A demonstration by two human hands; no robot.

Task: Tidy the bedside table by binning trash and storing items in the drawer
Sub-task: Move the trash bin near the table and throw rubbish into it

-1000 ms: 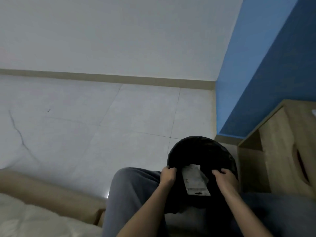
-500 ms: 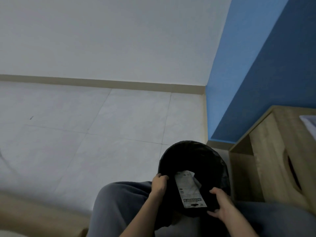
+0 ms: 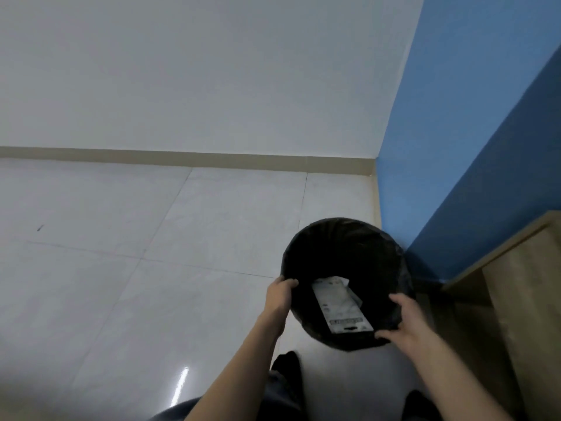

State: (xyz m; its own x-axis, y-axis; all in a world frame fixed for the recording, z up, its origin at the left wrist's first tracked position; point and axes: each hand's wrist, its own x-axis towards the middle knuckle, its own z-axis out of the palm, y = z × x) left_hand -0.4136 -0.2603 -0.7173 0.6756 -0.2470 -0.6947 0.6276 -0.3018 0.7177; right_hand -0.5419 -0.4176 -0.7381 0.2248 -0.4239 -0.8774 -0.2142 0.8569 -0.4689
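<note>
A round bin with a black liner (image 3: pixel 349 235) is tilted toward me above the tiled floor. Inside it lies a flat white packet (image 3: pixel 340 308) with a dark printed strip at its near end. My left hand (image 3: pixel 280 296) grips the bin's left rim, fingers curled over the edge. On the near right of the rim, my right hand (image 3: pixel 408 323) holds on with its thumb against the lower edge. The wooden bedside table (image 3: pixel 522 296) stands at the right, only its side and top edge in view.
White floor tiles (image 3: pixel 151 268) spread to the left and ahead, up to a beige skirting board. A blue wall (image 3: pixel 473 147) closes the right side behind the bin. My dark-socked feet (image 3: pixel 285 372) and grey trouser legs are at the bottom.
The bin has moved forward, off my lap and out over the floor near the blue wall. Both hands stayed on its rim. The bed has left the view.
</note>
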